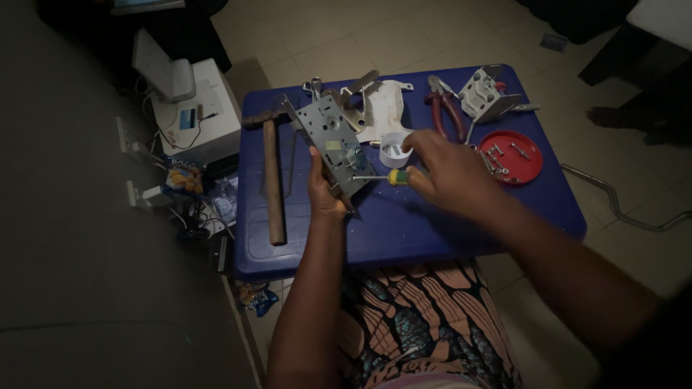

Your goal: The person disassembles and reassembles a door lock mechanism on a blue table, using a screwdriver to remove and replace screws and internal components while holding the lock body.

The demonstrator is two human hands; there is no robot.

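Left hand (326, 191) grips the lower end of the grey lock body (333, 142), holding it tilted above the blue table (404, 223). Right hand (443, 167) is closed around the yellow-handled screwdriver (386, 176), its tip touching the lock's face. Hammer (270, 169) lies left, red tray (513, 156) of screws right.

Left hand (326, 189) grips a metal lock case (333, 142) — right hand (447, 169) apparently drives a screwdriver (386, 177) in.
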